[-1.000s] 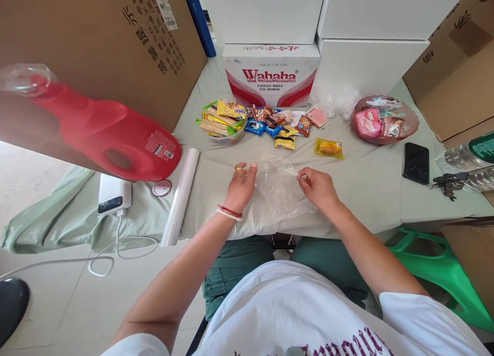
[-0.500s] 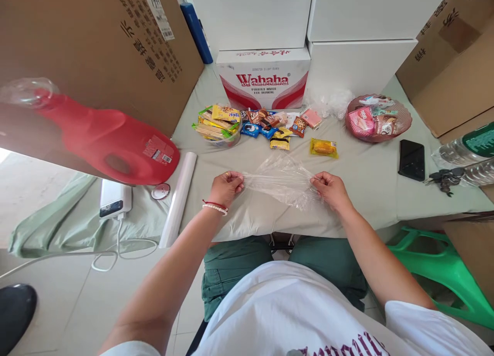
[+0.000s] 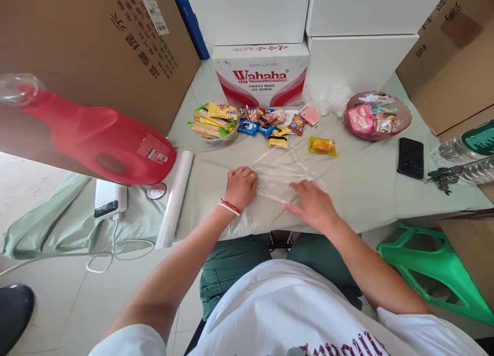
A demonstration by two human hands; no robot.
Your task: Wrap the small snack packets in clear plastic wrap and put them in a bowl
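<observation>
Now that the clear, crinkled plastic film [image 3: 276,177], just stretched taut, lies slacker near the front edge of the pale-green, cloth-covered tabletop [image 3: 363,191], its pull eased, I see the right hand [image 3: 313,203] touching it with loosely spread fingers and the left hand [image 3: 242,188] curled at its left side, any pinch hidden.

Wahaha carton [image 3: 262,81]: white, red swooshes, red lettering. In front of it: plastic film [image 3: 275,177] clear, colourless; tablecloth [image 3: 363,191] plain pale grey-green; snack packet [image 3: 322,146] yellow. Left of carton: jug [image 3: 100,132] red; power bank [image 3: 111,197] white, black display. Right of carton: bowl [image 3: 403,120] translucent pinkish-brown, phone [image 3: 410,158] black, stool [image 3: 457,271] solid green.
</observation>
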